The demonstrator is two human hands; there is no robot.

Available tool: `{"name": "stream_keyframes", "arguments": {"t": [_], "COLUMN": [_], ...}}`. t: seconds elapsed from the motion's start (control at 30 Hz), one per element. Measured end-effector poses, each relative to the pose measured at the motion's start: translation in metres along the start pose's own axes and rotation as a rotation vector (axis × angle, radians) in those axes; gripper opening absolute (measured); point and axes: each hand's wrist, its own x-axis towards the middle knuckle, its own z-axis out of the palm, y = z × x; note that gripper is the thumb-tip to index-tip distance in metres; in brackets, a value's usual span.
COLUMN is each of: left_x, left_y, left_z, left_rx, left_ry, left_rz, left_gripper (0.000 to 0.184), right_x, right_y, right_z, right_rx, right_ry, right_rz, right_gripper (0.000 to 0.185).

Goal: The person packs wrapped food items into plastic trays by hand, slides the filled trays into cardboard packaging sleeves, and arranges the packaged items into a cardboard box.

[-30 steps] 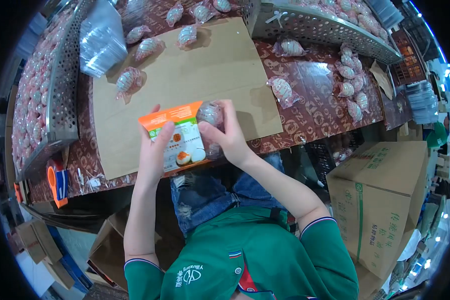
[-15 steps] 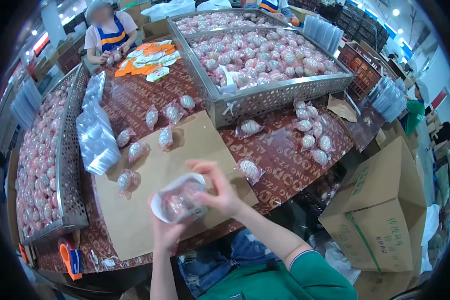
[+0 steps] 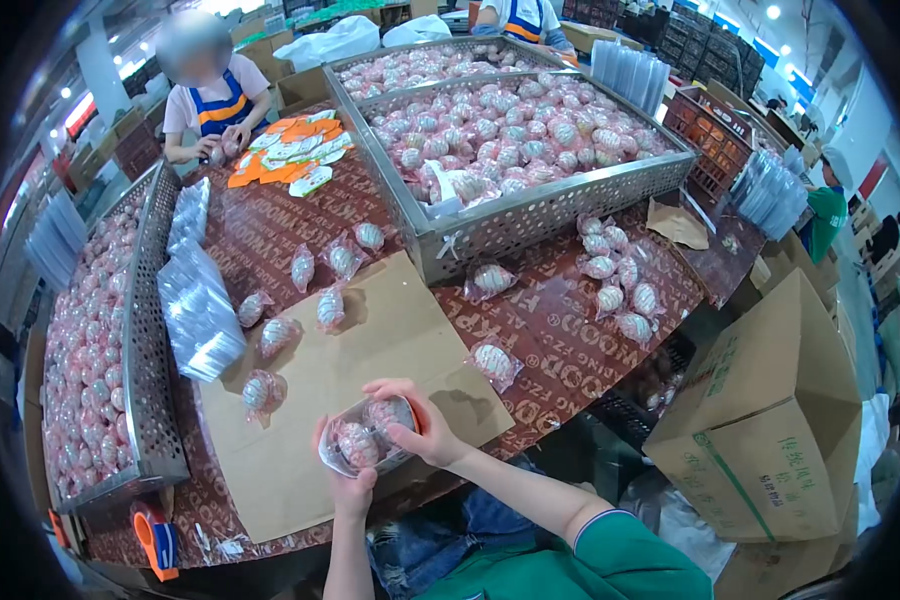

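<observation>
Both my hands hold a small clear plastic box with a white liner [image 3: 332, 460] above the cardboard sheet. Its open top faces me, and red-and-white wrapped eggs [image 3: 355, 446] sit inside. My left hand [image 3: 348, 488] grips the box from the near left side. My right hand [image 3: 428, 428] wraps round its right side, thumb over the rim by an egg. Nearest on the sheet is a loose wrapped egg [image 3: 260, 391]; another wrapped egg [image 3: 493, 362] lies to the right.
A large metal tray [image 3: 560, 193] of wrapped eggs stands ahead, and a second metal tray [image 3: 160, 400] at left. Clear plastic boxes [image 3: 198, 310], orange-and-white cards [image 3: 290, 150], a tape dispenser [image 3: 155, 540] and a carton [image 3: 760, 440] surround me. A co-worker [image 3: 215, 105] sits across.
The box has tilted, so its contents now show clearly. My right hand has come down from above the box to grip its right side. The view has shifted slightly.
</observation>
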Motion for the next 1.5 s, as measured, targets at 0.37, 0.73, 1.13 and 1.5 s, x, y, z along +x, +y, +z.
{"name": "stream_keyframes", "arguments": {"t": [0.37,0.73,1.13,1.5], "left_x": [-0.023,-0.027,0.017,0.015], "left_y": [-0.019,-0.014,0.115,0.191], "left_z": [-0.003,-0.005,0.066,0.332], "left_rx": [0.053,0.174,0.360,-0.364], "left_ry": [0.148,0.098,0.089,-0.869], "left_rz": [-0.200,-0.121,0.316,-0.191], "left_gripper": [0.088,0.080,0.028,0.015], "right_x": [0.002,-0.004,-0.006,-0.008], "right_y": [0.005,0.010,0.000,0.009], "right_z": [0.004,0.002,-0.010,-0.008], "right_rx": [-0.003,-0.081,-0.248,-0.184], "right_ry": [0.032,0.058,0.065,0.081], "right_rz": [-0.035,-0.109,-0.305,-0.303], "right_gripper": [0.028,0.028,0.030,0.032]}}
